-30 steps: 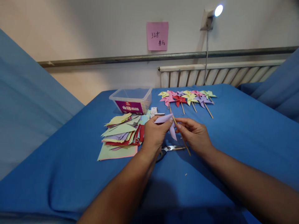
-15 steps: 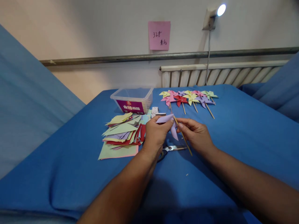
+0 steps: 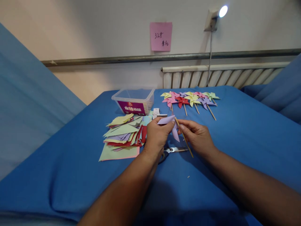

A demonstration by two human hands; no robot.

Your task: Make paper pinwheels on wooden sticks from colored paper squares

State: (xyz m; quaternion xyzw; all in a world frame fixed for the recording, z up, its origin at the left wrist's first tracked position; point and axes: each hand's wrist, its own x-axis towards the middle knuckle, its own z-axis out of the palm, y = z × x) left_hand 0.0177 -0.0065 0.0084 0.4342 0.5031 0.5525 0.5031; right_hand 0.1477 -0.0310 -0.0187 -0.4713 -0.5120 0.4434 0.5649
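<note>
A purple paper pinwheel [image 3: 175,133] is pinched in my left hand [image 3: 157,133], its folded blades sticking out past the fingers. Against the pinwheel's middle lies the top of a thin wooden stick [image 3: 187,145], which slants down toward me. My right hand [image 3: 198,135] is closed with thumb and fingertips at the stick's upper part; its fingertips partly hide where stick and paper meet. Below my hands, scissors [image 3: 174,150] rest on the blue cloth, their dark handles partly covered by my left wrist.
Left of my hands sit stacked coloured paper pieces [image 3: 124,135]. Behind them stands a clear plastic tub [image 3: 150,97] with a purple label, beside a small white box [image 3: 156,111]. Several finished pinwheels [image 3: 192,99] lie at the back right. The table [image 3: 70,163] is covered in blue cloth.
</note>
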